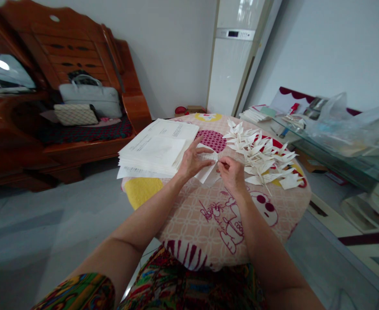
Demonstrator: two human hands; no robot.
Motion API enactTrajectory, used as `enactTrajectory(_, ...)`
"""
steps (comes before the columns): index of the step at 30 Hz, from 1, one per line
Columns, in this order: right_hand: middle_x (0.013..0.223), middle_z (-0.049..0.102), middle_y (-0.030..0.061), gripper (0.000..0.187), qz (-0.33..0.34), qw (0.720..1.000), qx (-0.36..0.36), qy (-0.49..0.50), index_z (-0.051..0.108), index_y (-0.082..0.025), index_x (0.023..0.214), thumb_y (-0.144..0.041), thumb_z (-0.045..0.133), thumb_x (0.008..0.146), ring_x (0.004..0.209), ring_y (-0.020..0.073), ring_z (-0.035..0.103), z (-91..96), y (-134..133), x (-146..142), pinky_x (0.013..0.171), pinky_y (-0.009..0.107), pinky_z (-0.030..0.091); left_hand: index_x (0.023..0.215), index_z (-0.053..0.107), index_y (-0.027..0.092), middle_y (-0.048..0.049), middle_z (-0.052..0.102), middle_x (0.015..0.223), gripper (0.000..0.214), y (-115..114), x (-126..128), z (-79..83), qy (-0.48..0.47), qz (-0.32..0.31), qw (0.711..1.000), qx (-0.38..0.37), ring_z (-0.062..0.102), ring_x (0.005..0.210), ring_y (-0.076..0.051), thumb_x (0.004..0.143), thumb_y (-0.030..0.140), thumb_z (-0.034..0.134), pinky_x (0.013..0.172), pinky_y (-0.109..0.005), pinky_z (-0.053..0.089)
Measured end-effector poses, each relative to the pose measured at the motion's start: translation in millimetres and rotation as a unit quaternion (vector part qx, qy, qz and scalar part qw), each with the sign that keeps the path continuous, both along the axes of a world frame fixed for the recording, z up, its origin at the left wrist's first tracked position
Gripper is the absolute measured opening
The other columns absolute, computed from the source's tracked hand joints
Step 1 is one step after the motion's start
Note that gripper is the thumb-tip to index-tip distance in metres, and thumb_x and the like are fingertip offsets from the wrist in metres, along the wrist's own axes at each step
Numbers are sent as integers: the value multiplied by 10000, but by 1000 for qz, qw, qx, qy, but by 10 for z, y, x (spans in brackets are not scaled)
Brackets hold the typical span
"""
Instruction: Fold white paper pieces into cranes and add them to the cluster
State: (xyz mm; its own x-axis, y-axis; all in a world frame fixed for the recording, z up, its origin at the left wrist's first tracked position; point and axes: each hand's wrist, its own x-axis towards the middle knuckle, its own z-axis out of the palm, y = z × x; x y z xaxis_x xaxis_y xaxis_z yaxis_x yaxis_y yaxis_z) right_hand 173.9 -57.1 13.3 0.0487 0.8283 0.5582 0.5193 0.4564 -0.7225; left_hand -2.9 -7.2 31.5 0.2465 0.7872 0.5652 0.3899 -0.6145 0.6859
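Paper (204, 175) is pinched by left hand (192, 161) and right hand (232, 173), seemingly for steadiness. Sheets (159, 148) are stacked alongside, apparently for easy reach.

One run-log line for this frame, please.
left hand: touching white sheet | right hand: pinching same sheet | paper stack: beside left hand | folded paper pieces: beside right hand

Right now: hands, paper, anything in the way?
Right hand pinching partly folded paper; left hand on it, fingers spread. Paper stack beside left hand, paper cranes beside right. No obstruction visible.
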Motion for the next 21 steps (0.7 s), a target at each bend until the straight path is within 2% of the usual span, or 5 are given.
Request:
enactTrajectory(4,659,643,4,86,14,1000,-19,16,655,-213,803,-207,570,804,630,182,651,-17,10,-12,600,282,508,997,790,226,-76,502,1516,316,-11,2,1,-11,-1,1000,-5,473,1402,-297,690,210,866,1181,-468,393)
enactTrajectory(10,651,626,2,78,0,999,-20,32,638,-207,764,-210,563,785,588,178,647,-8,20,-26,595,290,500,984,795,246,-53,528,1495,287,-40,2,-19,-4,3,1000,5,484,1391,-298,708,185,842,1181,-494,393)
enactTrajectory(16,661,648,14,106,-17,1000,-12,-9,648,-206,764,-233,555,809,623,180,639,65,-29,-34,609,282,486,952,798,242,-38,445,1564,268,-50,4,-18,14,31,998,46,404,1445,-319,698,176,851,1212,-534,336)
enactTrajectory(18,678,660,21,116,-24,999,1,-29,650,-202,755,-236,555,812,625,175,628,98,-53,-36,612,280,475,925,800,243,-37,455,1557,233,-47,4,-14,17,22,998,51,400,1447,-320,706,180,849,1213,-547,326)
enactTrajectory(21,691,672,22,126,-25,998,19,-47,652,-203,755,-237,553,824,608,164,613,143,-89,-39,609,276,463,916,799,244,-57,538,1489,184,-42,3,-21,-14,-32,999,32,483,1389,-301,740,202,833,1180,-532,376)
